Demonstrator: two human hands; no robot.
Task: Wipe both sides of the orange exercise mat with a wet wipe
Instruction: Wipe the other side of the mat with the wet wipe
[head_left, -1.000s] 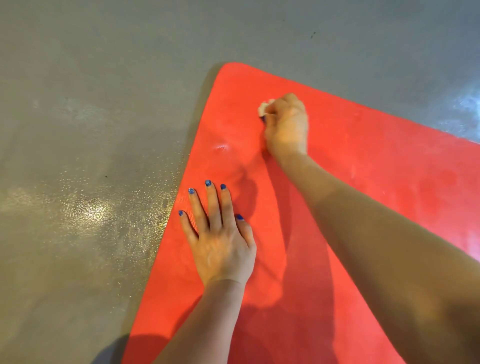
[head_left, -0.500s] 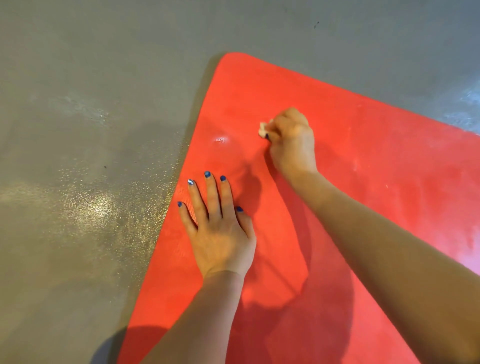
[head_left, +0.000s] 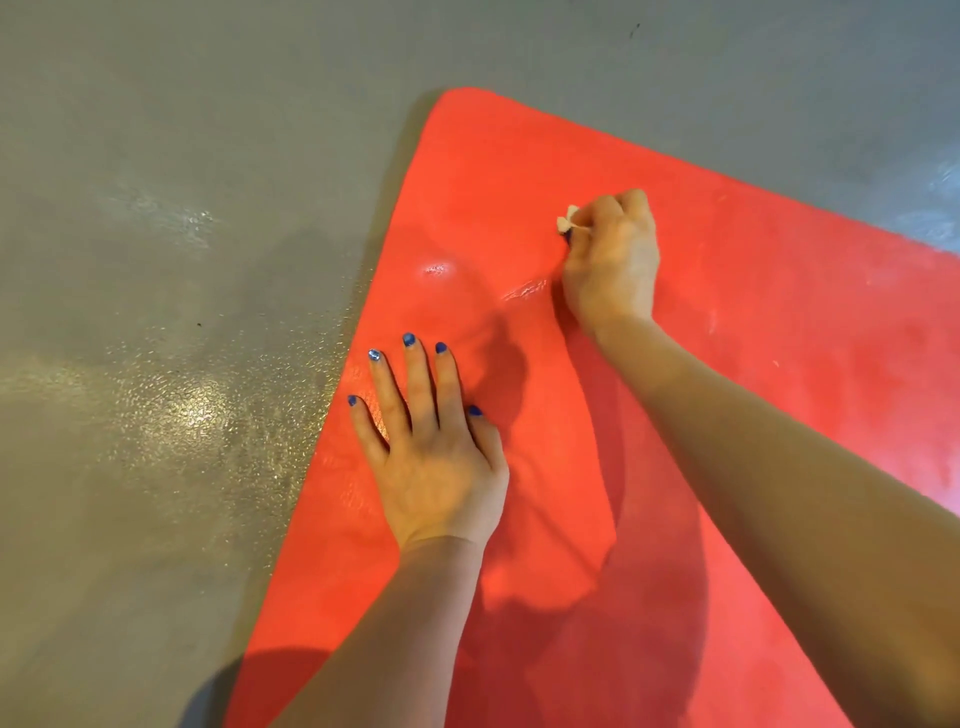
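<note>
The flat orange foam exercise mat (head_left: 727, 415) was laid on the glossy grey textured floor (head_left: 156, 364), one rounded corner pointing to the far side and the bulk of it running off to the near right. The left hand (head_left: 431, 467) was spread palm-down on the mat just inside its left edge, fingers straight and slightly fanned, nothing gripped; judged to be placed there as an anchor so the mat would not slide or ruck under the wiping strokes. The right hand (head_left: 610, 265) was set farther out, right of the left hand and well apart from it, knuckles up and fingers curled tight around a small crumpled off-white wet wipe (head_left: 567, 221), of which only a scrap was seen poking out at the far-left side of the fist. The wipe was bunched rather than spread flat, probably to let pressure be put on a small patch. The fist was pressed down onto the mat surface. Wet shiny streaks were seen on the mat just left of the right wrist, and a small glint farther left. Only the upper face was shown; the underside was hidden, so the second side was judged as not yet done.
</note>
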